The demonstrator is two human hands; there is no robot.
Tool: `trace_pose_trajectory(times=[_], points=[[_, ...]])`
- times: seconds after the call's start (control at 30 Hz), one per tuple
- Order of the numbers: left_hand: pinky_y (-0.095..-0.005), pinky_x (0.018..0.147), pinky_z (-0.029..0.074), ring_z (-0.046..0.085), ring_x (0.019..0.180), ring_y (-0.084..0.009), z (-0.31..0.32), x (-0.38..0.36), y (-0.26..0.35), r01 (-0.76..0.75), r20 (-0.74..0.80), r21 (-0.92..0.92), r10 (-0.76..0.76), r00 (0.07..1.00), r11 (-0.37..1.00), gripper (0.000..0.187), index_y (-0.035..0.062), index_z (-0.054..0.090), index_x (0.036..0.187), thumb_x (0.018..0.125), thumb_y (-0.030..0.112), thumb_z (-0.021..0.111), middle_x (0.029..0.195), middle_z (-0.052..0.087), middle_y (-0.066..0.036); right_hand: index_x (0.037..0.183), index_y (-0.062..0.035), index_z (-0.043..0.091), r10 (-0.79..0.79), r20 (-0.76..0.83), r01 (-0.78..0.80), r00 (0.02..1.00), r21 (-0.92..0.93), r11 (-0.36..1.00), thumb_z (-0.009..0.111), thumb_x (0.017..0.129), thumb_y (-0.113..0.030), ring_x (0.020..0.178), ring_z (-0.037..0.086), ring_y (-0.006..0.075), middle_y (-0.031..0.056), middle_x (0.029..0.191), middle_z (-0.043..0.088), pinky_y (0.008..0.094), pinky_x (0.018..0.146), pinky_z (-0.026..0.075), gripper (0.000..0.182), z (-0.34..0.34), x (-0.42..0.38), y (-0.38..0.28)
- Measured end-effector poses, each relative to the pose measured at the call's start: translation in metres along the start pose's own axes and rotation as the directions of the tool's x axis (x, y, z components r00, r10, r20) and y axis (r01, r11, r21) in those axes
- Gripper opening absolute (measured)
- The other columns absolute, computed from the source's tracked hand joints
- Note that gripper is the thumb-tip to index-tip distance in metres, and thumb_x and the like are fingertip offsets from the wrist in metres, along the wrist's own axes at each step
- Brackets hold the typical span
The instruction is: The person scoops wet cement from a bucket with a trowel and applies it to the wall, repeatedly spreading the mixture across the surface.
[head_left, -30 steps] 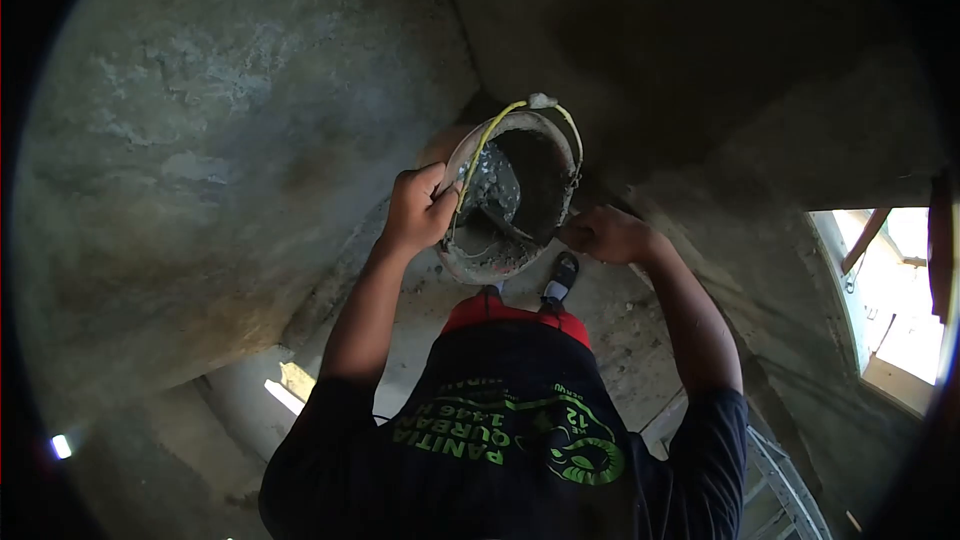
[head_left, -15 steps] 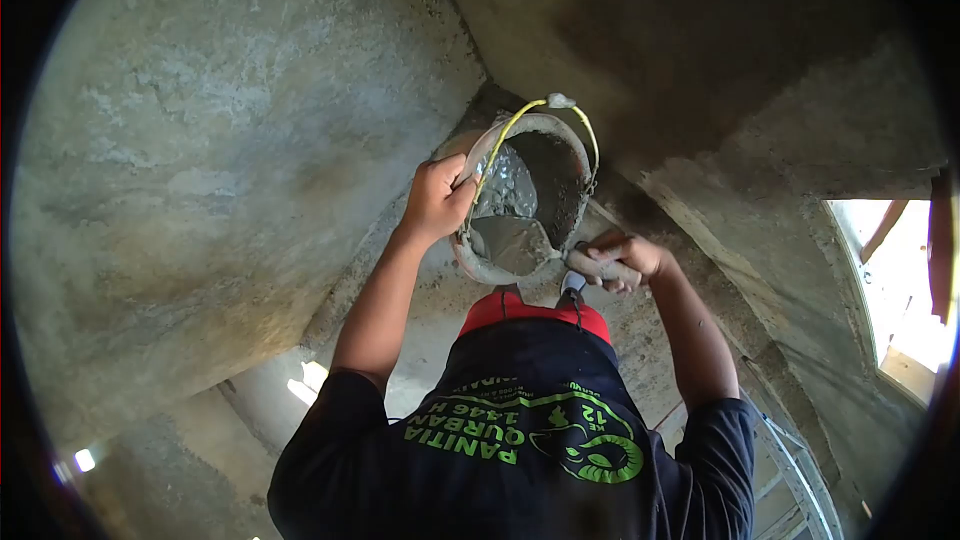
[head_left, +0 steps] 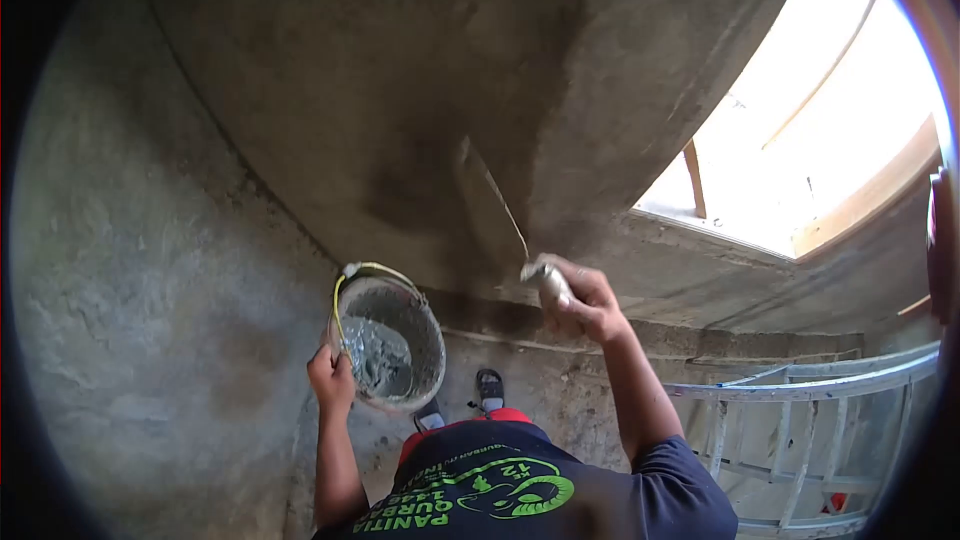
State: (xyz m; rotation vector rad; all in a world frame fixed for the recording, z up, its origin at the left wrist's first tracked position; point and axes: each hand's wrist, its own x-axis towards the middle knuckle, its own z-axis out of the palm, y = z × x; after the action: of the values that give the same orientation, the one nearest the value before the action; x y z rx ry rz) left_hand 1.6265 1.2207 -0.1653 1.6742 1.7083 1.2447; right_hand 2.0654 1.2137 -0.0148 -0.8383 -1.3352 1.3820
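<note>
My left hand point(head_left: 332, 378) is closed on the near-left rim of a bucket point(head_left: 432, 345), which it holds up beside the corner. Wet grey mortar point(head_left: 375, 358) sits inside the bucket, and its yellow handle point(head_left: 341, 308) stands up over the rim. In my right hand point(head_left: 582, 302), fingers wrapped round the grip, is a trowel point(head_left: 492, 198). Its blade points up and to the left, right at the wall in front point(head_left: 400, 90) in this view. A darker patch of the wall surrounds the blade.
On the left rises another grey plastered wall point(head_left: 130, 280). A bright window opening point(head_left: 760, 140) with wooden pieces is at the upper right. An aluminium ladder point(head_left: 800, 440) stands at the lower right. My sandalled foot point(head_left: 490, 388) is on the floor below.
The trowel has come out of the bucket and moved up to the wall in my right hand. The bucket is lower and farther left in view, and the view has turned right toward the window.
</note>
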Motion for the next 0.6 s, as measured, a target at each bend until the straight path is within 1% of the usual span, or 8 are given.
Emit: trace_pose_trajectory(times=[0.07, 0.1, 0.13, 0.2, 0.33, 0.47, 0.53, 0.6], points=[[-0.0414, 0.05, 0.03, 0.033, 0.052, -0.0205, 0.002, 0.0, -0.003, 0.004, 0.012, -0.029, -0.004, 1.0, 1.0, 0.027, -0.0011, 0.035, 0.07, 0.081, 0.001, 0.06, 0.057, 0.037, -0.015, 0.144, 0.0009, 0.054, -0.172, -0.246, 0.046, 0.954, -0.447, 0.894, 0.071, 0.092, -0.012, 0.074, 0.066, 0.0187, 0.0121, 0.105, 0.069, 0.0306, 0.064, 0.054, 0.057, 0.004, 0.017, -0.034], [-0.0412, 0.05, 0.03, 0.032, 0.053, -0.0194, 0.002, 0.001, -0.003, 0.024, 0.021, -0.048, -0.023, 1.0, 0.999, 0.027, -0.0009, 0.035, 0.069, 0.081, 0.001, 0.059, 0.056, 0.036, -0.014, 0.143, -0.0027, 0.056, -0.467, -0.13, 0.19, 0.874, -0.794, 0.577, 0.072, 0.089, -0.008, 0.082, 0.068, 0.0249, 0.0146, 0.109, 0.067, 0.0348, 0.068, 0.057, 0.057, -0.007, 0.033, -0.04], [-0.0412, 0.05, 0.03, 0.032, 0.053, -0.0194, 0.0, 0.003, 0.003, 0.012, 0.021, -0.052, -0.011, 1.0, 0.999, 0.027, -0.0009, 0.035, 0.069, 0.081, 0.001, 0.059, 0.056, 0.036, -0.014, 0.143, -0.0027, 0.056, -0.478, -0.132, 0.193, 0.869, -0.797, 0.572, 0.072, 0.089, -0.008, 0.082, 0.068, 0.0249, 0.0146, 0.109, 0.067, 0.0348, 0.068, 0.057, 0.057, -0.013, 0.047, -0.045], [-0.0402, 0.05, 0.03, 0.031, 0.053, -0.0179, -0.003, 0.004, 0.013, 0.034, 0.052, -0.045, -0.032, 0.998, 0.998, 0.027, -0.0006, 0.034, 0.069, 0.082, 0.0, 0.058, 0.056, 0.034, -0.012, 0.143, -0.0084, 0.057, -0.72, -0.094, 0.067, 0.688, -0.979, 0.192, 0.072, 0.088, -0.009, 0.087, 0.068, 0.0309, 0.0164, 0.108, 0.064, 0.0388, 0.068, 0.058, 0.056, -0.018, 0.07, -0.053], [-0.0391, 0.051, 0.031, 0.034, 0.053, -0.0178, -0.006, 0.003, 0.011, 0.035, 0.053, -0.024, -0.033, 0.998, 0.999, 0.023, -0.001, 0.039, 0.07, 0.085, 0.001, 0.056, 0.057, 0.037, -0.011, 0.144, -0.0151, 0.056, -0.769, -0.129, -0.083, 0.626, -0.992, 0.098, 0.069, 0.091, -0.011, 0.083, 0.068, 0.0336, 0.0143, 0.105, 0.061, 0.0439, 0.064, 0.058, 0.055, -0.021, 0.103, -0.065], [-0.0399, 0.052, 0.034, 0.04, 0.053, -0.0201, -0.006, 0.001, 0.021, 0.085, 0.071, -0.081, -0.079, 0.994, 0.993, 0.017, -0.0027, 0.044, 0.073, 0.084, 0.001, 0.056, 0.058, 0.044, -0.013, 0.146, -0.0209, 0.052, -0.739, -0.157, -0.242, 0.655, -0.97, -0.008, 0.064, 0.092, -0.017, 0.076, 0.069, 0.0353, 0.0145, 0.104, 0.06, 0.047, 0.056, 0.057, 0.055, -0.03, 0.11, -0.028], [-0.0409, 0.053, 0.037, 0.044, 0.053, -0.0223, -0.003, -0.002, 0.006, 0.033, 0.037, -0.074, -0.031, 0.999, 0.997, 0.014, -0.0039, 0.048, 0.074, 0.083, 0.001, 0.057, 0.06, 0.05, -0.015, 0.145, -0.0222, 0.052, -0.581, -0.269, -0.329, 0.768, -0.944, 0.003, 0.065, 0.09, -0.016, 0.077, 0.069, 0.0357, 0.0143, 0.105, 0.06, 0.0459, 0.058, 0.058, 0.057, -0.025, 0.088, 0.007], [-0.0415, 0.053, 0.037, 0.044, 0.053, -0.0235, -0.004, -0.002, 0.013, 0.05, 0.029, -0.08, -0.047, 0.998, 0.996, 0.015, -0.0039, 0.047, 0.073, 0.082, 0.001, 0.057, 0.06, 0.05, -0.016, 0.145, -0.0204, 0.053, -0.424, -0.296, -0.284, 0.856, -0.954, 0.093, 0.067, 0.088, -0.015, 0.078, 0.069, 0.0351, 0.0135, 0.106, 0.062, 0.0454, 0.06, 0.059, 0.059, -0.022, 0.055, 0.03]])
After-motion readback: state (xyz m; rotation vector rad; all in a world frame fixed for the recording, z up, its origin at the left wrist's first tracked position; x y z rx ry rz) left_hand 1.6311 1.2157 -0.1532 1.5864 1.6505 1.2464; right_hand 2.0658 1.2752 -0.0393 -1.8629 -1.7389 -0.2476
